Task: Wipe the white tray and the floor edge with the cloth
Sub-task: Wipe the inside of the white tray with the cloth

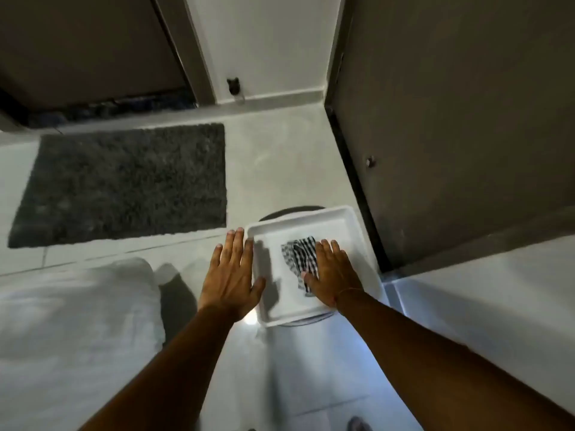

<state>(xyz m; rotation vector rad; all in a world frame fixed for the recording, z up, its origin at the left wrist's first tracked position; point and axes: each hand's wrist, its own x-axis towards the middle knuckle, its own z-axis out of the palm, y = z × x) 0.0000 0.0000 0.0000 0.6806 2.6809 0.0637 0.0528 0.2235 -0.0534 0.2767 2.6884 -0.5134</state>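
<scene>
White tray (pixel 348 231), smooth rectangular, checked cloth (pixel 298 256) under flat right hand (pixel 334 275), fingers (pixel 325 248) spread.

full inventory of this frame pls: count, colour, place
tray: 1, white, floor, centre-right, atop a round dark object
cloth: 1, black-and-white checked, inside tray, under right hand
round object: 1, dark, mostly hidden beneath tray
mat: 1, dark grey, shaggy, floor, left
doors: 2, brown, upper left and right
wall fitting: 1, black, low on white wall
left hand: flat, on tray's left rim
right hand: flat, pressing cloth
</scene>
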